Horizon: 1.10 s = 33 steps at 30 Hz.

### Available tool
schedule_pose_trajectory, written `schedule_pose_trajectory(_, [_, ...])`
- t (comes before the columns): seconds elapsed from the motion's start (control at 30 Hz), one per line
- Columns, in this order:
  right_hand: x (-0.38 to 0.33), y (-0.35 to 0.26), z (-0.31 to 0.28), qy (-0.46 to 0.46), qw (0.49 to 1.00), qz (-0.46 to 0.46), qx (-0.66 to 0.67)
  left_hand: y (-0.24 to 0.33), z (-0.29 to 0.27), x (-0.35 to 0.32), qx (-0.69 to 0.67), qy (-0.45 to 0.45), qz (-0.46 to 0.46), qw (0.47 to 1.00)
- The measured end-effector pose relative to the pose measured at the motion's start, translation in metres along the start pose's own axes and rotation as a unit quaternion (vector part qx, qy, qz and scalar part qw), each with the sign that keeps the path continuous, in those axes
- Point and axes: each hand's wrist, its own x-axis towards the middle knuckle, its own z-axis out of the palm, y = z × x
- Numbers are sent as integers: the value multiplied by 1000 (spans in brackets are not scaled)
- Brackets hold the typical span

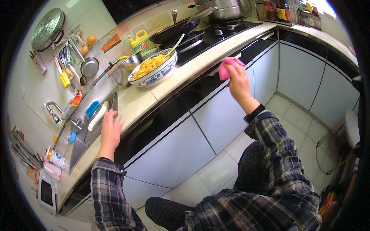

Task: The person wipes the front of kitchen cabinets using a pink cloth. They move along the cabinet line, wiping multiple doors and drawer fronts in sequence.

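Note:
A bunched pink cloth [229, 67] is gripped in my right hand [239, 82], held against the black upper band of the cabinets below the stove. My left hand [110, 133] is by the front edge of the sink [79, 148], fingers stretched out, with nothing in it. Left of its fingertips, a white long-handled thing [98, 115] and a blue brush-like thing [92, 108] lie at the sink. On the counter between my hands stands a blue-and-white bowl [156, 77] of yellow food, with a pale spoon handle [176, 45] sticking out.
Behind the bowl are a metal colander [131, 63] and a yellow bottle [139, 41]. A wok [173, 34] and a large steel pot [223, 9] sit on the black stove [235, 32]. Utensils hang on the left wall. White cabinets [165, 152] run below the counter [142, 98].

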Motion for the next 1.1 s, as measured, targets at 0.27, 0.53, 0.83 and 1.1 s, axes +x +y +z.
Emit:
schedule_pose_trajectory(0.27, [-8,-12,38,-3,985,-30,169,5,2,-2,43,4,-26,999])
schedule_pose_trajectory(0.53, [3,5,36,-73,962,-248,93,7,2,-3,64,-1,-67,996])
schedule_pose_trajectory(0.83, [6,142,37,-37,977,208,38,8,2,-2,77,14,-87,993])
schedule_pose_trajectory(1.1, [-5,178,37,54,960,234,145,11,2,-3,65,11,-77,995])
